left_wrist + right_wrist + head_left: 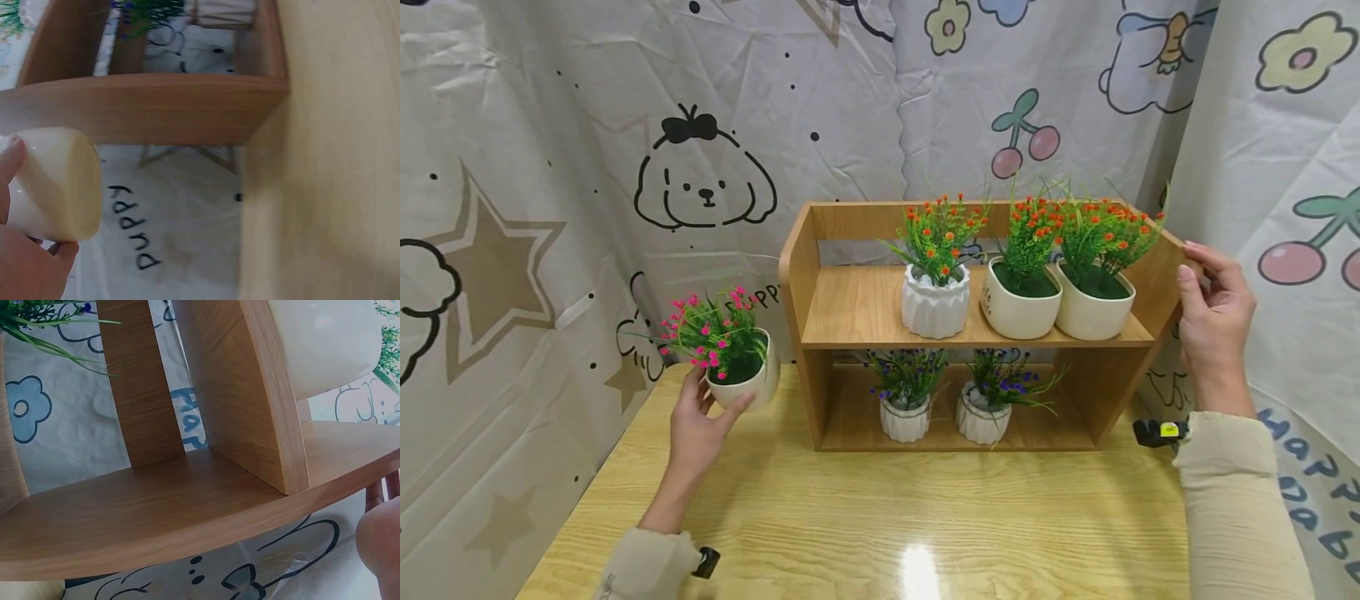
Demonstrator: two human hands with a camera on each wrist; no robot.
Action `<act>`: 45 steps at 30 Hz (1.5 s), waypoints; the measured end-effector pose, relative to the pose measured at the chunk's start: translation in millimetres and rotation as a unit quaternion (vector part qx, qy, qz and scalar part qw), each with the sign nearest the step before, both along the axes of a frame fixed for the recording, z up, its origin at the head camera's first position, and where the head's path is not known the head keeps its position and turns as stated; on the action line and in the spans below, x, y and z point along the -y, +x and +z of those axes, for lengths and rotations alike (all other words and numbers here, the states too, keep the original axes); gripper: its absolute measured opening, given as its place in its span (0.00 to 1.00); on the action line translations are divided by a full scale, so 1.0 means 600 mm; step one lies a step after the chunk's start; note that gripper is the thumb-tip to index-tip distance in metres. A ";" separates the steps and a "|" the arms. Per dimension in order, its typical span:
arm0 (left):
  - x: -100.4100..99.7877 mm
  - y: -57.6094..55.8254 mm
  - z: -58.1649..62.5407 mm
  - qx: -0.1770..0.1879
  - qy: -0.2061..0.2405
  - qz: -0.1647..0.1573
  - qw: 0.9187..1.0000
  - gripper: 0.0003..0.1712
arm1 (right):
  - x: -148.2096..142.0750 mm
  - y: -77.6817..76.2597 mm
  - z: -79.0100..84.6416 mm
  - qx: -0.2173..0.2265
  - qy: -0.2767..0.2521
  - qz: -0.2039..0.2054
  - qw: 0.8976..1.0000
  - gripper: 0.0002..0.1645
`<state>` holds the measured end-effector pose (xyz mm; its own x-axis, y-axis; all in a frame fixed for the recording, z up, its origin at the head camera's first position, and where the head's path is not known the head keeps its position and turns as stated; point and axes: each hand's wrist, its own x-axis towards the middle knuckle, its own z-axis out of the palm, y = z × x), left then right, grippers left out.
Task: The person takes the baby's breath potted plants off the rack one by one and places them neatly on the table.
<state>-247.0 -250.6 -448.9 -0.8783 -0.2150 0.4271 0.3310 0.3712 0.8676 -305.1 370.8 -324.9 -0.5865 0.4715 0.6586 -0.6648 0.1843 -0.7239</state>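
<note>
My left hand [696,417] holds a cream pot with pink artificial flowers [745,387], thumb and fingers around its sides. The pot is tilted and raised left of a two-tier wooden shelf [857,308]. In the left wrist view the pale base of the pot [62,184] faces the camera, beside the shelf's side panel [156,103]. My right hand [1217,321] is at the shelf's right side, its fingertips against the outer face of the panel. In the right wrist view, fingers [375,495] show at that panel's edge, partly hidden behind it.
On the upper tier stand a white fluted pot [934,308] and two cream pots [1026,312], all with orange flowers. Below, two small white pots [906,421] hold purple flowers. The shelf stands on a wooden table [985,517], with printed cloth [850,108] behind and on both sides.
</note>
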 end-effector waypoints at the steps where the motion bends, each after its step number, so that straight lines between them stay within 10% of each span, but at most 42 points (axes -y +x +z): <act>1: 0.002 -0.002 -0.006 0.019 0.001 -0.004 1.000 0.49 | 0.000 0.000 0.000 0.000 0.001 -0.001 1.000 0.18; 16: 0.011 -0.024 -0.089 0.149 -0.007 -0.071 0.986 0.54 | -0.001 -0.001 -0.001 0.003 0.012 -0.007 1.000 0.18; 29: 0.016 -0.035 -0.114 0.223 -0.015 -0.088 0.971 0.54 | -0.003 -0.004 0.000 -0.037 -0.036 0.036 0.998 0.17; 45: 0.025 -0.026 -0.124 0.226 -0.007 -0.104 0.969 0.58 | 0.002 -0.004 0.001 -0.038 -0.032 0.035 0.998 0.17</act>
<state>-262.4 -265.5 -523.2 -0.9999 -0.0100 -0.0094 -0.0123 0.3491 0.9370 -307.6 369.4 -324.3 -0.5691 0.4739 0.6720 -0.7277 0.0902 -0.6799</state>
